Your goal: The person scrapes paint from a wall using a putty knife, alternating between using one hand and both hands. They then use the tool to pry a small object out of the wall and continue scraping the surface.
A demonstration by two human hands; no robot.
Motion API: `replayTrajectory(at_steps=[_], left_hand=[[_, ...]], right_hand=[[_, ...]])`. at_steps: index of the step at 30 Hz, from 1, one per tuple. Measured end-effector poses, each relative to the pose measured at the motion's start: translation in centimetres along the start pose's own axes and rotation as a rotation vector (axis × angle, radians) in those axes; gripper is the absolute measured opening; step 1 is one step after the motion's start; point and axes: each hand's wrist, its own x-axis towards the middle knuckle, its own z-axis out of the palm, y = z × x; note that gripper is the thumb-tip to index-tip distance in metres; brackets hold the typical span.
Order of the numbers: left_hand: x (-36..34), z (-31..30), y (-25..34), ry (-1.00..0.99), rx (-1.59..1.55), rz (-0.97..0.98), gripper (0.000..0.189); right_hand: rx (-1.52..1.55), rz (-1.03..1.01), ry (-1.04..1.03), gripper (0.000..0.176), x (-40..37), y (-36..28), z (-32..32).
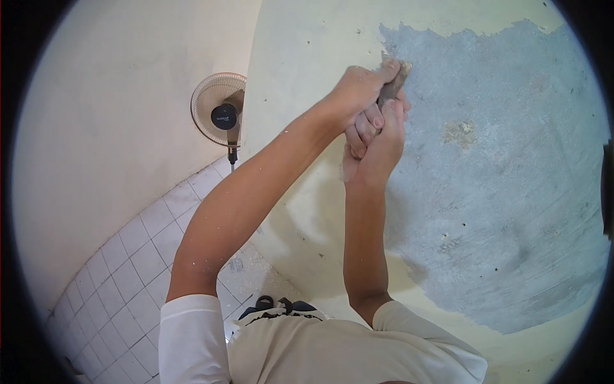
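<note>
Both of my hands are raised to the wall and close together around a scraper [394,86], whose flat, worn grey-brown blade shows between them. My left hand [363,96] is closed on it, with the thumb laid along the blade near its upper end. Just below, my right hand [380,144] wraps around the lower part, and its fingers hide the handle. The blade's upper end is at the left edge of a bare grey patch [499,173] on the wall. Around that patch is pale yellow-green paint [320,38] with a ragged edge.
A standing fan [224,116] is behind and to the left, beyond the wall's edge. White tiles [147,265] cover the floor, with pale debris [249,272] near my feet. A dark object [607,192] shows at the far right edge.
</note>
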Motion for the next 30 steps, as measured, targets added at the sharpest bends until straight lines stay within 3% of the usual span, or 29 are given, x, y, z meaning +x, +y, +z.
replayTrajectory(at_steps=[2,5,9,14,17,18,25,26,30], left_hand=[[0.6,-0.3,0.8,-0.011,0.045,0.007,0.065],[-0.1,0.7,1.6,0.028,-0.124,-0.003,0.066],[0.9,0.3,-0.7,0.001,-0.034,0.017,0.065],[0.5,0.0,1.6,0.001,-0.159,-0.036,0.058],[1.4,0.1,-1.0,0.069,-0.045,-0.011,0.061],[1.9,0.2,-2.5,0.07,-0.068,0.083,0.062],[2.0,-0.7,-0.2,0.087,-0.011,-0.123,0.063],[0.9,0.1,-0.7,0.079,0.032,-0.043,0.065],[-0.1,0.1,-0.8,0.083,0.092,-0.052,0.069]], right_hand=[[0.02,0.0,-0.007,0.035,0.8,-0.3,0.1],[0.035,0.029,0.008,0.035,1.2,-0.9,0.7],[0.038,0.011,0.008,0.034,0.1,-0.6,0.6],[0.039,0.022,0.022,0.03,1.4,-0.7,1.0],[0.01,0.036,0.002,0.027,0.2,-0.7,-0.1],[0.012,0.038,-0.025,0.026,-0.2,-0.6,-0.8],[0.021,0.019,0.041,0.024,0.5,-0.7,1.0],[0.026,0.025,0.055,0.023,-0.1,-0.5,0.8],[0.039,0.038,0.033,0.025,-0.5,-0.3,0.0]])
